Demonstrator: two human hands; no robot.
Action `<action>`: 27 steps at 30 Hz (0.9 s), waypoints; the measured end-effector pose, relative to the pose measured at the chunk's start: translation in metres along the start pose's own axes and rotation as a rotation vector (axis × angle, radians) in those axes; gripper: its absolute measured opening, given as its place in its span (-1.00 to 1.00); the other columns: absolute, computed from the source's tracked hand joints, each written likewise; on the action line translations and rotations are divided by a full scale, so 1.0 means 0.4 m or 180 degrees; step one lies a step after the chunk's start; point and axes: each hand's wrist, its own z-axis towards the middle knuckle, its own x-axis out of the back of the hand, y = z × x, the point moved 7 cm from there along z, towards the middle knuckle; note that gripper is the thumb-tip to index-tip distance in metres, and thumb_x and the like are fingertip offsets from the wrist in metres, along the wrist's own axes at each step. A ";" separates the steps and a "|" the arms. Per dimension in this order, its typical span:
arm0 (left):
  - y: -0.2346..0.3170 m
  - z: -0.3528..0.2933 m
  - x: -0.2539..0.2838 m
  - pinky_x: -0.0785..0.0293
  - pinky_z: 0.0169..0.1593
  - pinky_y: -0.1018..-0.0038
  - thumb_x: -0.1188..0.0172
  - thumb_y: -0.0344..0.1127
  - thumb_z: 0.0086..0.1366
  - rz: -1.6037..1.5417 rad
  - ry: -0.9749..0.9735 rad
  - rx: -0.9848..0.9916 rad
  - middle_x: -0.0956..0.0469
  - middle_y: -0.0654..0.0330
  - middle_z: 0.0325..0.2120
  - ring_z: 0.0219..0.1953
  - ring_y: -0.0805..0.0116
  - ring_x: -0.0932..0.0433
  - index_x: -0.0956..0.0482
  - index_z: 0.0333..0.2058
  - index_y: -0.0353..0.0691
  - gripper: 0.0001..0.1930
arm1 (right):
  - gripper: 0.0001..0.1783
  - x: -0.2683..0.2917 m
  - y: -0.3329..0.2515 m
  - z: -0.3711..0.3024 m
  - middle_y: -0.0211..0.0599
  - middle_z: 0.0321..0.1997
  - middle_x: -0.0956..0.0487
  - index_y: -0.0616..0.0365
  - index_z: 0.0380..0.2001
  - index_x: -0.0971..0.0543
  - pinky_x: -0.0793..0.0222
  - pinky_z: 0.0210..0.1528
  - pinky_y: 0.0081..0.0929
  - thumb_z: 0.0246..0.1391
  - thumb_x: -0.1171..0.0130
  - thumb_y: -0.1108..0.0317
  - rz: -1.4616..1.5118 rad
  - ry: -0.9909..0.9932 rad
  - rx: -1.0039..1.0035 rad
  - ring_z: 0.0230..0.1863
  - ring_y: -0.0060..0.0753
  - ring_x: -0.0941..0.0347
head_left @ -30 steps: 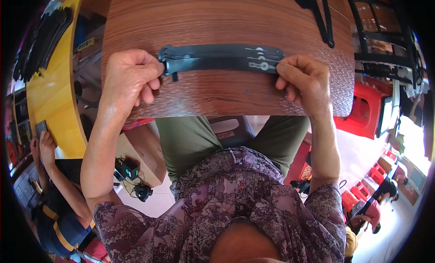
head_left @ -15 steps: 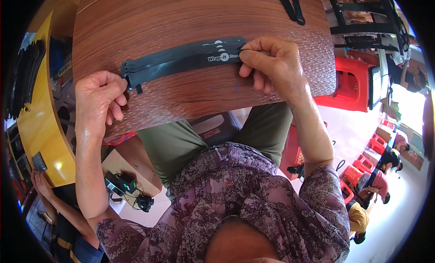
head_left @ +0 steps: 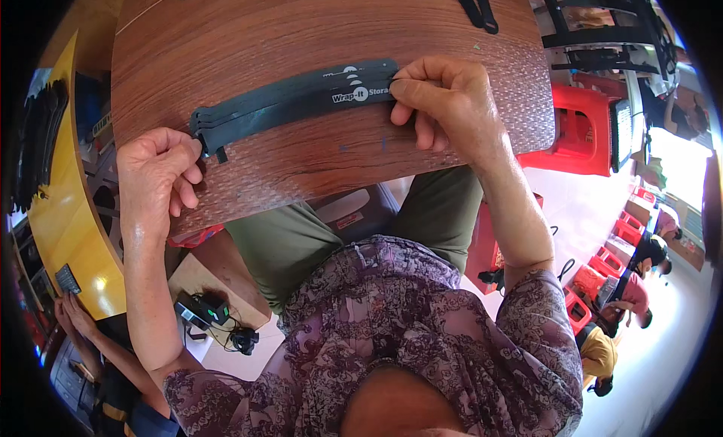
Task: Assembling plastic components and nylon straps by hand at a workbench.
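Several flat black straps (head_left: 279,102) with white print near their right end lie fanned in a stack across the wooden table. My left hand (head_left: 160,170) pinches the stack's left end between thumb and fingers, where a small dark tab (head_left: 221,155) sticks out below. At the other end, my right hand (head_left: 444,106) grips the straps between thumb and forefinger, its remaining fingers curled underneath. The straps stretch nearly straight between both hands, their edges slightly offset from one another. The fingertips cover both ends of the stack.
The wooden table (head_left: 301,30) has its near edge above my lap. More black straps (head_left: 474,4) lie at its far right. A red stool (head_left: 576,128) stands to the right. On the left, a yellow table (head_left: 75,234) carries a pile of black straps (head_left: 41,143), with another person's hands (head_left: 75,316) beside it.
The view has shifted slightly, so the table, straps and hands appear a little further left. Both hands keep their hold on the straps.
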 end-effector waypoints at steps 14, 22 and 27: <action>-0.007 0.004 0.000 -0.04 -0.82 0.70 -0.17 -0.37 0.14 0.0036 0.0004 -0.0015 -0.44 0.27 -0.74 -0.86 0.59 -0.29 -0.53 -0.50 -0.28 -0.89 | -0.85 0.002 0.002 -0.004 -0.32 -0.62 -0.55 0.29 -0.45 -0.54 -0.24 -0.78 -0.71 -0.01 -0.15 0.38 -0.0022 0.0048 -0.0054 -0.76 -0.66 -0.40; 0.000 0.003 -0.003 -0.03 -0.81 0.71 -0.14 -0.38 0.14 0.0060 0.0011 0.0006 -0.44 0.28 -0.74 -0.85 0.60 -0.30 -0.52 -0.52 -0.26 -0.89 | -0.85 -0.001 -0.009 -0.004 -0.33 -0.64 -0.54 0.29 -0.48 -0.54 -0.26 -0.77 -0.70 0.00 -0.13 0.39 -0.0237 0.0147 -0.0016 -0.75 -0.65 -0.41; -0.004 -0.001 0.006 -0.05 -0.80 0.70 -0.14 -0.37 0.13 0.0128 0.0006 0.0044 -0.44 0.27 -0.74 -0.84 0.59 -0.31 -0.53 -0.50 -0.27 -0.89 | -0.85 -0.014 -0.012 0.004 -0.33 -0.63 -0.55 0.27 -0.48 -0.55 -0.26 -0.77 -0.68 0.02 -0.09 0.39 -0.0345 0.0089 0.0000 -0.76 -0.63 -0.40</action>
